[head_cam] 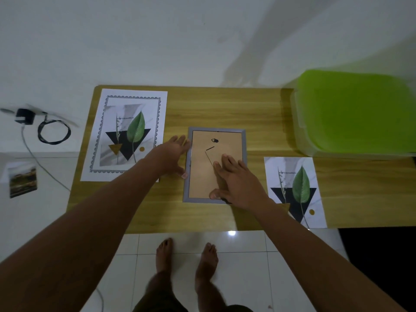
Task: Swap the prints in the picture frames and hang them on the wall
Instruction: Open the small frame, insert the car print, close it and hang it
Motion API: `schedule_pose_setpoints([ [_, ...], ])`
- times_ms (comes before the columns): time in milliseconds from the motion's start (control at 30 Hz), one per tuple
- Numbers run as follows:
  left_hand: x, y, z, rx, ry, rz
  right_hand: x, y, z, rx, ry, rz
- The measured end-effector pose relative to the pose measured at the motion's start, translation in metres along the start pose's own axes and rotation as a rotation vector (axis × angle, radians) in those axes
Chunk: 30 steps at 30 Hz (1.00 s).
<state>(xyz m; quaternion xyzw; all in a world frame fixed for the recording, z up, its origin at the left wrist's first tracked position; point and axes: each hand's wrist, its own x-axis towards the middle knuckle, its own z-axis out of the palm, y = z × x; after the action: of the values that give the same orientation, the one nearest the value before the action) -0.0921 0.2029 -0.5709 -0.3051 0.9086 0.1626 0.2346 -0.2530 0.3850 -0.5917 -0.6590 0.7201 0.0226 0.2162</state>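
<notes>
A grey picture frame lies face down in the middle of the wooden table, its brown backing board and small black hanger facing up. My right hand rests flat on the backing board with straight fingers. My left hand touches the frame's left edge, fingers spread and thumb at the rim. A large leaf print with a patterned border lies to the left. A smaller leaf print lies to the right, near the front edge.
A clear storage box with a green lid stands at the table's back right, against the white wall. On the floor to the left lie a black charger with a coiled cable and a small photo. My bare feet stand on white tiles.
</notes>
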Motion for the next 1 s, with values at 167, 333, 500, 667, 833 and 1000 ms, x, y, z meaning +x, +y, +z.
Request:
schedule_pose_setpoints([
  [167,0.001,-0.001,0.002,-0.003,0.004,-0.008,0.000,0.001,-0.002,0.035,-0.012,0.012],
  [333,0.001,-0.005,0.003,0.022,0.033,-0.008,0.002,-0.008,-0.007,0.209,0.194,0.091],
  [500,0.003,-0.007,0.005,0.007,0.038,0.014,0.043,-0.035,-0.008,0.228,0.231,0.284],
  [667,0.005,-0.010,0.006,-0.027,0.023,0.026,0.060,-0.051,0.000,0.209,0.203,0.424],
  [833,0.006,-0.013,0.010,-0.040,0.040,0.033,0.064,-0.055,-0.002,0.259,0.204,0.445],
  [1000,0.004,-0.011,0.008,-0.047,0.040,0.026,0.065,-0.051,-0.001,0.231,0.197,0.434],
])
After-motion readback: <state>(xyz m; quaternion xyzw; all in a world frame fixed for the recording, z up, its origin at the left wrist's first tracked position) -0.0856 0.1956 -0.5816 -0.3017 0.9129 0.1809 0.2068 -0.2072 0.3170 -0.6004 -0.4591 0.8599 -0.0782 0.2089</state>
